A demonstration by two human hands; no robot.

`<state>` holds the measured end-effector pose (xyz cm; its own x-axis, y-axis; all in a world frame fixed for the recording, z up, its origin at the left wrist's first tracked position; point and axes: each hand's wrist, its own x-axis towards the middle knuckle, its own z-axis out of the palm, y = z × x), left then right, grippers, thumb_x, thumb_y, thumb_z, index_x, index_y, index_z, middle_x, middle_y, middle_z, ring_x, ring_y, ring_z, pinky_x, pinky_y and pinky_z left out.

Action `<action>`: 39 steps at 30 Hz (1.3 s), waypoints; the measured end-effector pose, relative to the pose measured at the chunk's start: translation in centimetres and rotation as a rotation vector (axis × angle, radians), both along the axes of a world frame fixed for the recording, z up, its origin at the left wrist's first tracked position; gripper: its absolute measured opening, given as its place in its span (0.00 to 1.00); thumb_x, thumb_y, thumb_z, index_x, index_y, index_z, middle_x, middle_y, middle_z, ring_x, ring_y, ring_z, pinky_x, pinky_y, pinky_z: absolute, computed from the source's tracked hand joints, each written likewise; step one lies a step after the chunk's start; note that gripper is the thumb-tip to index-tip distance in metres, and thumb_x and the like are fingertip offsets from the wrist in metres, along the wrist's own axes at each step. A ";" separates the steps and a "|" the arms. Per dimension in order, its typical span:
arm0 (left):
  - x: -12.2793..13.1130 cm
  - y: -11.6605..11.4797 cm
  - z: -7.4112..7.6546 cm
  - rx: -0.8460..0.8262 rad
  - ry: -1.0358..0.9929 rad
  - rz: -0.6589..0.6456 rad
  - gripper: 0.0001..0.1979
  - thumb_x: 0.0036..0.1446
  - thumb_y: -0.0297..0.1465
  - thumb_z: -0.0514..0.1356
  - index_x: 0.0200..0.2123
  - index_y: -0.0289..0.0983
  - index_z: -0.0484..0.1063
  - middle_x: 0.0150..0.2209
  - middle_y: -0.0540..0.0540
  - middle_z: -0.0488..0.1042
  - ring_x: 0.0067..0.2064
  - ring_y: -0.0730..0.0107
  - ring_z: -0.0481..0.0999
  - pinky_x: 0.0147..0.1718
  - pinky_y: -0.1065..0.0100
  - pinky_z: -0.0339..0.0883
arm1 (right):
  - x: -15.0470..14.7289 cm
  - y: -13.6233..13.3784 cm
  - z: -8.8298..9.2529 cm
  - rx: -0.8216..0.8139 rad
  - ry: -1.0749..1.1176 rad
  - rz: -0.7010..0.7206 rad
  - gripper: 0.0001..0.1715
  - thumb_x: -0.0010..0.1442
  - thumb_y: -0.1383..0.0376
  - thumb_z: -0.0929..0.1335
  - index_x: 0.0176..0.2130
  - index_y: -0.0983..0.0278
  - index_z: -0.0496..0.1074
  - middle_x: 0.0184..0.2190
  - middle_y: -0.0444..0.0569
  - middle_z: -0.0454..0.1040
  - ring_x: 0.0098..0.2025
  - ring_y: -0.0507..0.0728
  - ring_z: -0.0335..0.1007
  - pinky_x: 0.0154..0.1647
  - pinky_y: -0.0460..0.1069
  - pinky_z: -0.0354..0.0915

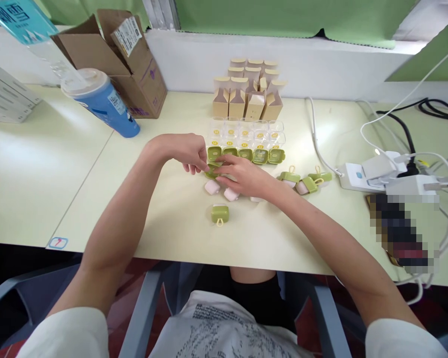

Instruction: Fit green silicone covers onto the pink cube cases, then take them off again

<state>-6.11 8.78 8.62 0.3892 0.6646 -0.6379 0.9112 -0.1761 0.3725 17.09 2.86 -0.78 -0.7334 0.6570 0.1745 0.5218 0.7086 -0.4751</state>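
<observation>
My left hand (192, 153) has curled fingers, with thumb and forefinger pinched on the left edge of a small open green case shell (211, 172). From the other side my right hand (244, 175) reaches over the same shell, fingers stretched and apart, the tips at its right edge. Just behind stands a row of open green case shells (245, 155). Pale pink pieces (212, 187) lie in front of the hands, one partly covered by my right hand. Nearer the table edge rests a closed green case (220, 214) with a cream loop.
Clear plastic boxes (245, 133) with yellow labels and open cardboard boxes (237, 102) stand behind. More looped green cases (306, 185) lie right, beside a power strip (362, 176), cables and a blurred phone (399, 231). Left are a blue cup (108, 107) and a brown carton (142, 82).
</observation>
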 end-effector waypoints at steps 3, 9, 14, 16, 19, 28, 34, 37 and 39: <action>0.1 0.1 -0.1 -0.012 0.029 -0.012 0.14 0.52 0.44 0.72 0.32 0.40 0.88 0.37 0.41 0.90 0.44 0.54 0.90 0.45 0.65 0.81 | -0.1 -0.1 0.2 -0.020 0.007 -0.014 0.17 0.80 0.67 0.66 0.51 0.64 0.87 0.64 0.61 0.80 0.59 0.65 0.81 0.66 0.63 0.76; 0.2 -0.1 0.1 -0.012 0.038 -0.005 0.12 0.53 0.41 0.70 0.34 0.39 0.88 0.38 0.40 0.90 0.45 0.53 0.90 0.46 0.64 0.80 | -0.2 -0.4 -0.3 0.014 -0.013 -0.004 0.18 0.80 0.67 0.66 0.53 0.67 0.86 0.63 0.64 0.77 0.59 0.65 0.80 0.67 0.65 0.77; 0.1 -0.4 0.3 0.002 0.013 -0.010 0.12 0.54 0.40 0.69 0.33 0.38 0.87 0.36 0.41 0.89 0.44 0.54 0.90 0.44 0.65 0.80 | -0.1 -0.7 -1.0 0.093 0.003 0.020 0.19 0.82 0.65 0.63 0.52 0.67 0.83 0.65 0.66 0.73 0.62 0.65 0.79 0.69 0.65 0.78; 0.0 -0.4 0.3 0.011 0.002 -0.015 0.12 0.54 0.40 0.69 0.33 0.38 0.87 0.36 0.41 0.89 0.44 0.54 0.90 0.43 0.65 0.79 | -0.1 -0.6 -1.2 0.134 0.016 0.023 0.17 0.81 0.66 0.63 0.51 0.66 0.81 0.66 0.67 0.71 0.67 0.67 0.76 0.72 0.66 0.76; -0.3 -0.1 0.0 0.029 -0.014 -0.015 0.12 0.53 0.41 0.69 0.34 0.39 0.87 0.37 0.42 0.89 0.44 0.54 0.90 0.43 0.66 0.79 | -0.1 -0.4 -1.5 0.144 0.031 0.035 0.14 0.80 0.66 0.64 0.52 0.68 0.79 0.68 0.69 0.68 0.72 0.69 0.73 0.77 0.67 0.73; -0.2 -0.1 0.1 0.039 -0.037 -0.024 0.13 0.53 0.40 0.69 0.35 0.38 0.88 0.38 0.42 0.90 0.45 0.54 0.90 0.44 0.65 0.79 | -0.1 -0.7 -1.7 0.163 0.024 0.030 0.17 0.81 0.61 0.64 0.50 0.67 0.79 0.68 0.72 0.66 0.73 0.74 0.68 0.78 0.72 0.72; -0.1 -0.2 0.1 0.043 -0.024 -0.022 0.14 0.54 0.41 0.69 0.37 0.38 0.88 0.41 0.41 0.90 0.47 0.53 0.90 0.46 0.64 0.80 | -0.4 -0.9 -1.7 0.139 0.012 -0.007 0.22 0.81 0.57 0.64 0.56 0.70 0.80 0.67 0.73 0.65 0.74 0.77 0.66 0.76 0.75 0.73; -0.2 0.1 -0.1 0.039 -0.024 -0.026 0.15 0.54 0.41 0.69 0.37 0.37 0.88 0.41 0.39 0.90 0.47 0.52 0.90 0.46 0.64 0.80 | -0.5 -0.9 -1.5 0.111 -0.010 -0.026 0.24 0.81 0.55 0.64 0.58 0.71 0.80 0.67 0.73 0.65 0.74 0.77 0.65 0.73 0.76 0.74; -0.2 0.1 -0.3 0.046 -0.024 -0.031 0.15 0.55 0.41 0.68 0.38 0.36 0.88 0.41 0.39 0.90 0.47 0.53 0.90 0.45 0.64 0.80 | -0.6 -0.9 -1.4 0.112 -0.027 -0.024 0.26 0.82 0.55 0.64 0.59 0.73 0.80 0.68 0.75 0.65 0.75 0.77 0.64 0.75 0.74 0.73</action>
